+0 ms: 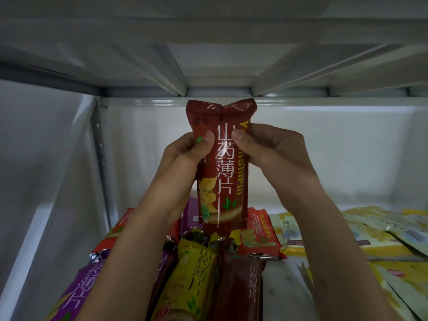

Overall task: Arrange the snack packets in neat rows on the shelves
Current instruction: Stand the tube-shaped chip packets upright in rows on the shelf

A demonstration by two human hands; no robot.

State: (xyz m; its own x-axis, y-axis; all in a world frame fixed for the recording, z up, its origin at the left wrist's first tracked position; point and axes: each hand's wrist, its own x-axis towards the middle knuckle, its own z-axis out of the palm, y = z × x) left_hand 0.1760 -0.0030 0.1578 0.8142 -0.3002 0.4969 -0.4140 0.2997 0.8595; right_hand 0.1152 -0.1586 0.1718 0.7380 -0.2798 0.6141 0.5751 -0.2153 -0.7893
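Centre of the frame, we hold a dark red snack packet (pixel 221 163) upright in the air with both hands, above the shelf (pixel 281 281) and in front of its white back wall (pixel 347 144). Our left hand (pixel 185 156) grips the packet's left edge, thumb pressed on the front, fingers (pixel 192 141) curled round behind. Our right hand (pixel 275 151) grips the right edge the same way, thumb on the front near the white lettering. Packet's crimped top sits just under the underside of the upper shelf (pixel 208 54); its bottom end hangs over the packets below, not touching that we can tell.

Lower centre of the frame, lying on the shelf side by side: a yellow packet (pixel 192 274) and a brown packet (pixel 240 283), touching each other. Lower left, a purple packet (pixel 81 290), partly hidden by our left forearm. Just right of centre behind these, a red-orange packet (pixel 257 230) lies flat. Right side of the frame, pale yellow packets (pixel 370 232) lie overlapping in a loose spread. A perforated metal upright (pixel 99 144) stands at the shelf's left back corner.
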